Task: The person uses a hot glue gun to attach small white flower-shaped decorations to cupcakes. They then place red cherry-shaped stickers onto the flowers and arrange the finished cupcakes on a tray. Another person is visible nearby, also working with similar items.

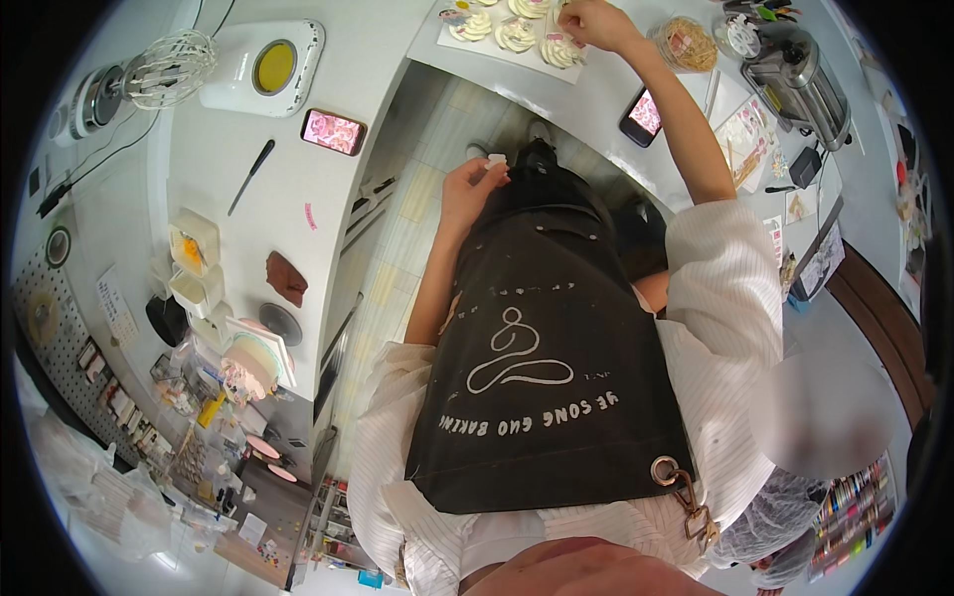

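Note:
My left hand (469,194) is raised above the apron's far end, a small white piece (496,160) pinched between thumb and fingers. What the piece is made of, I cannot tell. At the top, my right hand (600,26) reaches over a group of cupcakes with swirled cream topping (516,34). Its bent fingertips are at a cream swirl (560,51) on the right of the group, and whether they hold anything is hidden. The cupcakes stand on a white board (477,55), some with small pink or coloured decorations.
Right of my forearm are a phone (642,118), a tub of shredded filler (684,45) and a metal appliance (797,86). The left counter holds another phone (333,132), a spatula (252,175), a stand mixer (97,97) and a decorated cake (257,361). A person in a hairnet (771,518) is at lower right.

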Action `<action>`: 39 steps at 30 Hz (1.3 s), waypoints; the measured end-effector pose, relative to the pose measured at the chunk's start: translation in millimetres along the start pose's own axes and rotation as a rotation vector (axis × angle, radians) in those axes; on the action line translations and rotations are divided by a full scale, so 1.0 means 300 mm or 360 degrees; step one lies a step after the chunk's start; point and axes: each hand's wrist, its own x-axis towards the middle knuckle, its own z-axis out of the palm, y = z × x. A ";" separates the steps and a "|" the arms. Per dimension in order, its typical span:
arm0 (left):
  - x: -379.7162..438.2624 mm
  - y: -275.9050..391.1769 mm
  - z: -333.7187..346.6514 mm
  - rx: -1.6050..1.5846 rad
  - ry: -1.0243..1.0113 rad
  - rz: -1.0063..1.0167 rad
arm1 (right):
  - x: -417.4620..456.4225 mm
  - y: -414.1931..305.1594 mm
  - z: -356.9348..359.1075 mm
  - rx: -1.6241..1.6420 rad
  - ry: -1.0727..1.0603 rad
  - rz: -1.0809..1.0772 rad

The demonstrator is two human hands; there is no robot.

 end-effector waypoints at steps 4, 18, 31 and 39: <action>-0.002 -0.019 -0.010 -0.0032 0.0031 0.0000 | -0.116 0.041 -0.046 0.0227 0.0299 0.0286; 0.006 -0.007 0.018 0.0045 -0.0067 0.0003 | -0.209 -0.064 0.050 0.0237 0.0251 0.0672; -0.003 -0.012 0.017 -0.0033 -0.0030 0.0014 | -0.205 -0.054 0.060 0.0225 0.0215 0.0605; 0.004 -0.009 0.021 0.0020 -0.0037 -0.0016 | -0.220 -0.024 0.086 0.0262 0.0317 0.0580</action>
